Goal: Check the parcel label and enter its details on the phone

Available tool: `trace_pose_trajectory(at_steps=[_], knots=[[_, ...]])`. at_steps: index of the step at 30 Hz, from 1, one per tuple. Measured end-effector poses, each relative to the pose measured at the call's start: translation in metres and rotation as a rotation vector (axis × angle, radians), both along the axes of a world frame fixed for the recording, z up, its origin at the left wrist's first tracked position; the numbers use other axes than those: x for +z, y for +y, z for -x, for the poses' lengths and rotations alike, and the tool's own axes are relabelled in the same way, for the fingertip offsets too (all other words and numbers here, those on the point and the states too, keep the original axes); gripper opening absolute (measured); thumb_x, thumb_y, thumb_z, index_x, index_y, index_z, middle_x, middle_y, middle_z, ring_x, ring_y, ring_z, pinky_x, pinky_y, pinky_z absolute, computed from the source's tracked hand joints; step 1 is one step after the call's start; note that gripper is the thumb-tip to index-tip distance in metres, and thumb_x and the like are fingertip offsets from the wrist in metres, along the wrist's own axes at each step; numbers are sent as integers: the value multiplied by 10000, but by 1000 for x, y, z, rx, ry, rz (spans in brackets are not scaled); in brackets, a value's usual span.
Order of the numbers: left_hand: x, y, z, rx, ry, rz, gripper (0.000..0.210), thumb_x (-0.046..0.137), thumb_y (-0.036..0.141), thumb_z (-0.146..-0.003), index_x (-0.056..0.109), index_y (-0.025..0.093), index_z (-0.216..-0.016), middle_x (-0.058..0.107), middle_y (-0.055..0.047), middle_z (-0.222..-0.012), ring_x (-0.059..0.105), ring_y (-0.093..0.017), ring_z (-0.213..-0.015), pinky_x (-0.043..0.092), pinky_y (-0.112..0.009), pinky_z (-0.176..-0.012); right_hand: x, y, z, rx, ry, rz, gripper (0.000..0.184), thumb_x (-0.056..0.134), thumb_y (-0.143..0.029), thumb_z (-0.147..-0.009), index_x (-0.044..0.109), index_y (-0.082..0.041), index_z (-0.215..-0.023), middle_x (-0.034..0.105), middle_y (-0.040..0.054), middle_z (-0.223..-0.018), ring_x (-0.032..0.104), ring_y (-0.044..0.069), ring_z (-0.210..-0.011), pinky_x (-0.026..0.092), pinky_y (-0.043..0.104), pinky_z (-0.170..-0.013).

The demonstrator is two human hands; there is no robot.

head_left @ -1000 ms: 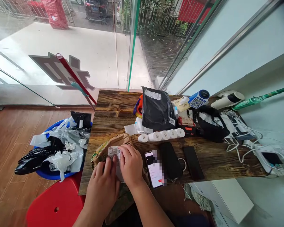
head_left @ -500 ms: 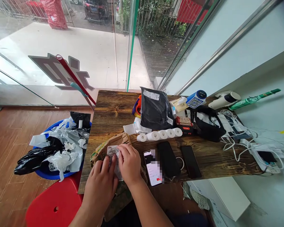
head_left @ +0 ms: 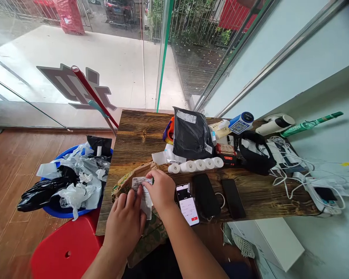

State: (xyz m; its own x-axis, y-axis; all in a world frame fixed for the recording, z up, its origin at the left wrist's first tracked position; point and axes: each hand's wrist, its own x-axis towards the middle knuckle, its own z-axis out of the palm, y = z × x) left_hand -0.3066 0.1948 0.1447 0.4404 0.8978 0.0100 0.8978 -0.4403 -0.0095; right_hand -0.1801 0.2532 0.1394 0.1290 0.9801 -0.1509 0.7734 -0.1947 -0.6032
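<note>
A brown cardboard parcel (head_left: pixel 128 180) lies at the near left edge of the wooden table (head_left: pixel 136 135). A white shipping label (head_left: pixel 142 185) with a barcode sits on it, partly lifted. My left hand (head_left: pixel 125 223) presses flat on the parcel, fingertips at the label's lower edge. My right hand (head_left: pixel 160 190) pinches the label's right edge between thumb and fingers. A lit phone (head_left: pixel 187 204) lies just right of my right hand.
Two dark phones (head_left: pixel 232 198) lie beside the lit one. Behind are a row of paper rolls (head_left: pixel 196 166), a black mailer bag (head_left: pixel 190 135), a black pouch (head_left: pixel 256 157) and white cables (head_left: pixel 293 170). A blue tub (head_left: pixel 56 209) of plastic waste and a red stool (head_left: pixel 66 254) stand left.
My right hand has shifted from lying over the label to pinching its right edge, and the label now lifts off the parcel. The left hand stays pressed on the parcel.
</note>
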Motion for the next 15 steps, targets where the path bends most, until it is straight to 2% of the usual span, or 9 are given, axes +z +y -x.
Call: trace_pose_trajectory(at_steps=[4,9,15], knots=[[1,3,-4,18,18,15,460,468,221,-814,564,52,-1231,586,-132,-925,455,-266,-823,438,-393,-742,3,1,2,3,-22,37,196,794,-213,-658,624,-236,-754,698,-40,-836,640,158,-731,339,251,-566],[-2,-3,-3,12,32,-44,484,466,196,-822,513,55,-1282,587,-160,-1058,469,-265,-868,441,-395,-786,1,1,5,-27,-36,38,183,780,-215,-672,614,-242,-745,689,-37,-835,634,163,-706,321,262,-543],[-1,-6,-2,-31,72,-72,452,479,173,-816,553,62,-1247,574,-193,-1111,478,-295,-915,437,-411,-810,-1,-1,9,-40,-46,27,169,762,-214,-694,628,-269,-780,683,-32,-867,640,160,-700,357,271,-537]])
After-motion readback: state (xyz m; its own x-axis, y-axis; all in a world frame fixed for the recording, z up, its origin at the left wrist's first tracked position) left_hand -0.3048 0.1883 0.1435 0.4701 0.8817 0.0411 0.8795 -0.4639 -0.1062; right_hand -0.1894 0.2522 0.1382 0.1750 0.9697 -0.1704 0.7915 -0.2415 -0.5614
